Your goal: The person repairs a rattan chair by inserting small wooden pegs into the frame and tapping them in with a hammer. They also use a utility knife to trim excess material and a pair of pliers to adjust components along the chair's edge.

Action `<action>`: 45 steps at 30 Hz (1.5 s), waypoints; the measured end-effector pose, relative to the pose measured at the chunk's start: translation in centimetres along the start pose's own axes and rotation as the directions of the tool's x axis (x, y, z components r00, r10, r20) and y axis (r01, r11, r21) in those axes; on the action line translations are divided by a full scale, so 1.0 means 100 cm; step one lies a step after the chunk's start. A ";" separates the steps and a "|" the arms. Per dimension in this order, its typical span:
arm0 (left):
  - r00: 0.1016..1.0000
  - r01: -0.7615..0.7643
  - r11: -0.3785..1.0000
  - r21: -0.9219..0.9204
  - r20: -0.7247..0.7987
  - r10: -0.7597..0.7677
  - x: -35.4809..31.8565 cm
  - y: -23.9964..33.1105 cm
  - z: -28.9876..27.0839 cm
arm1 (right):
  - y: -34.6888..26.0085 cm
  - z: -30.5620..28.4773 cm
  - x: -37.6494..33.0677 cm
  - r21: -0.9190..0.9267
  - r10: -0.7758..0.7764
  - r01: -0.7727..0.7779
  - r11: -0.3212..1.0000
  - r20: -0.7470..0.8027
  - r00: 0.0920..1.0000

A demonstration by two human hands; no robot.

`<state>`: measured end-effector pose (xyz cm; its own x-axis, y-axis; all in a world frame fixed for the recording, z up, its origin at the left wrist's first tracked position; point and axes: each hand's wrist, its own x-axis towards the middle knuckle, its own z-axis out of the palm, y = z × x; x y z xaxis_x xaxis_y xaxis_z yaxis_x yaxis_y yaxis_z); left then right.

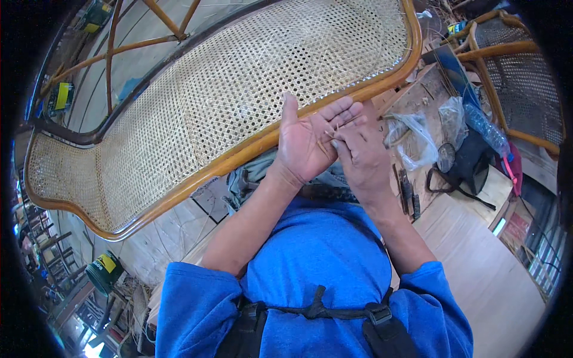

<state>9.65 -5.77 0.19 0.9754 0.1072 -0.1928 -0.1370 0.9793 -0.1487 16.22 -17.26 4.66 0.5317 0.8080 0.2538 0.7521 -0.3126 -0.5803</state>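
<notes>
My left hand is turned palm up with its fingers stretched out, close to the near rail of a woven cane seat. Several short, thin, straw-coloured slivers lie on its palm and fingers. Over that palm comes my right hand, its thumb and fingertips pinched together at the slivers. Whether it grips one is too small to make out. A glossy brown rattan frame edges the cane panel, which spans the upper left and middle, with an open weave.
Clear plastic bags, a dark tool, a black bag and a plastic bottle lie on the right. Another rattan piece stands at the far right. Left, a green can stands near cane scraps.
</notes>
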 end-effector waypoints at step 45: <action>0.971 0.093 -0.354 0.930 -0.006 0.239 -0.011 -0.021 0.002 | 0.046 -0.005 -0.015 0.600 0.547 -0.674 0.431 0.421 0.724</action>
<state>8.91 -7.93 0.88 0.9134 0.3371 -0.2283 0.2999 -0.1776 0.9373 19.07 -20.10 1.99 0.6324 0.6239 -0.4592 -0.2681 -0.3798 -0.8853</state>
